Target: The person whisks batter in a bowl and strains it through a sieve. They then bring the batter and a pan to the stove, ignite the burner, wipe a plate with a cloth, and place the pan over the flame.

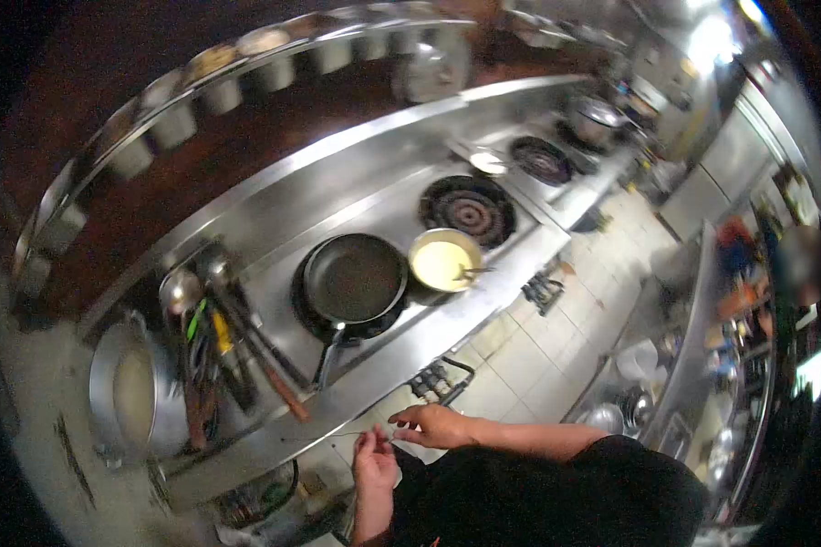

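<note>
My left hand (375, 463) is raised in front of the stove's front edge, its fingers bent together. Close beside it, my right hand (433, 427) has curled fingers pointing toward the left one. Any item between the fingertips is too small and blurred to make out. Beyond my hands, a black frying pan (354, 278) rests on a burner, its handle toward me. Right of the pan stands a round pot (444, 259) of pale yellow liquid, with a utensil leaning in it.
Left of the pan lie ladles and long-handled utensils (233, 337) beside a large metal pot (137, 392). Two bare burners (468, 215) and a lidded pot (596, 120) continue along the stove (374, 387). A rack of containers hangs above. A person (746, 296) is at right.
</note>
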`<state>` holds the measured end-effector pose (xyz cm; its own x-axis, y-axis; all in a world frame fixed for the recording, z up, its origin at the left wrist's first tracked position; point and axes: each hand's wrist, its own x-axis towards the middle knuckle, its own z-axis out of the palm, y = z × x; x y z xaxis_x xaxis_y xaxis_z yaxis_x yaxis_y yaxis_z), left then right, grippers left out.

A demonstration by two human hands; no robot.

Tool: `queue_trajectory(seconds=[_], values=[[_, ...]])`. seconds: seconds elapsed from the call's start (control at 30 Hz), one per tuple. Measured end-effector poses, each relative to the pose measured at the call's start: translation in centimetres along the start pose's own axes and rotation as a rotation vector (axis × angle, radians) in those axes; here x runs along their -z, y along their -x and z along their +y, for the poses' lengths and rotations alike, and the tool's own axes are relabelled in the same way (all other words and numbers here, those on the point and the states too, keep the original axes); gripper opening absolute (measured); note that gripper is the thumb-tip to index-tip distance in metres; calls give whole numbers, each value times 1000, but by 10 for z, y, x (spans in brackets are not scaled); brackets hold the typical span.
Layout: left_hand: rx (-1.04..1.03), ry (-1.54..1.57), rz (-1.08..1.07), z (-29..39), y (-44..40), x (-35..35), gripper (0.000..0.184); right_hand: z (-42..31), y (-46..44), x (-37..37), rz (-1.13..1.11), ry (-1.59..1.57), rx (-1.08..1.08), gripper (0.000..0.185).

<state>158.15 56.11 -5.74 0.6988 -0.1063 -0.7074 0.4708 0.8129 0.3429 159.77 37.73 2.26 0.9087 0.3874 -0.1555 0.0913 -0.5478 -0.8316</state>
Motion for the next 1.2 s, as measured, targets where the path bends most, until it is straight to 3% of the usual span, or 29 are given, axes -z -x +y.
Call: queue_trajectory(seconds=[0.1, 0.13, 0.23, 0.37, 0.5, 0.53, 0.7, 0.77, 0.83, 0.93, 1.03, 1.13, 1.2], values=[[182, -130, -259, -44, -11, -39, 11, 27, 32, 15, 134, 1, -48, 31], [239, -191, -210, -55, -5, -56, 12, 37, 45, 22, 182, -35, -85, 26], [202, -395, -236, -100, 14, -107, 14, 62, 85, 58, 297, -214, -249, 22], [99, -646, -295, -180, 14, -155, 16, 118, 145, 99, 484, -376, -156, 20], [91, -804, -465, -270, 17, -211, 16, 171, 212, 148, 649, -429, -267, 21], [118, -870, -563, -289, 14, -222, 24, 180, 229, 163, 719, -402, -255, 21], [252, -1134, -780, -375, 23, -290, 24, 220, 320, 247, 1093, -528, -343, 20], [282, -1212, -831, -400, 10, -304, 24, 237, 347, 275, 1392, -503, -319, 17], [305, -1262, -820, -419, -4, -317, 22, 243, 380, 304, 1504, -606, -439, 16], [331, -1326, -780, -448, -35, -336, 18, 269, 414, 330, 1654, -670, -425, 17], [335, -1321, -727, -478, -69, -358, 17, 289, 436, 358, 1725, -615, -467, 18], [312, -1283, -691, -513, -95, -396, 16, 302, 445, 397, 1749, -478, -697, 18], [303, -1223, -664, -540, -117, -423, 13, 344, 454, 413, 1741, -514, -648, 18]])
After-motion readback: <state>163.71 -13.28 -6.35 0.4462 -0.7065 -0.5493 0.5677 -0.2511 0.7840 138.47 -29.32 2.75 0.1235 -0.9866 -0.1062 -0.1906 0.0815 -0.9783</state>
